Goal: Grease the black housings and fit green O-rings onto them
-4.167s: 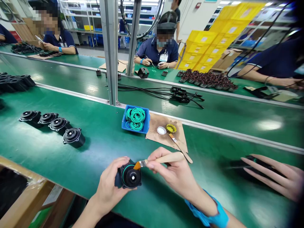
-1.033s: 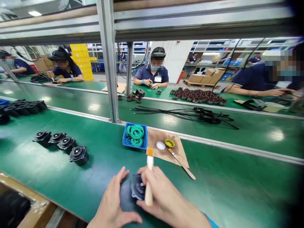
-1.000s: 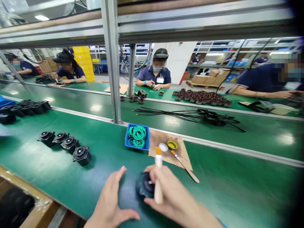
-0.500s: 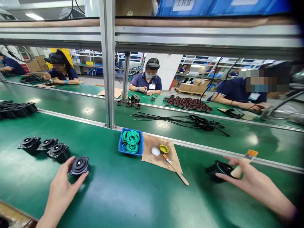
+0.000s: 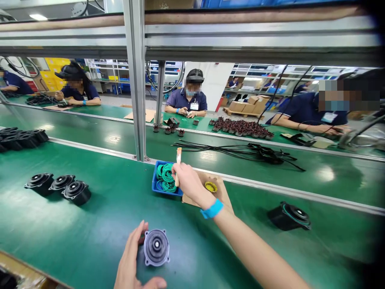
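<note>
This is a factory, the kind of place where people put lots of the same thing together. Long green tables (image 5: 99, 245) run side by side, with a metal post (image 5: 136, 88) and a big metal beam (image 5: 255, 32) above. Workers (image 5: 183, 99) sit along the far side in the same dark blue shirts, and some have name tags (image 5: 194, 106). There are piles of black cups (image 5: 21, 138) and red-brown bits (image 5: 240, 127), and a bunch of black wires (image 5: 216, 147). A blue bin (image 5: 164, 192) holds many green rings (image 5: 165, 172). At the back are shelves (image 5: 108, 79), yellow bins (image 5: 54, 74) and brown boxes (image 5: 248, 106) on a wooden pallet (image 5: 242, 114).
</note>
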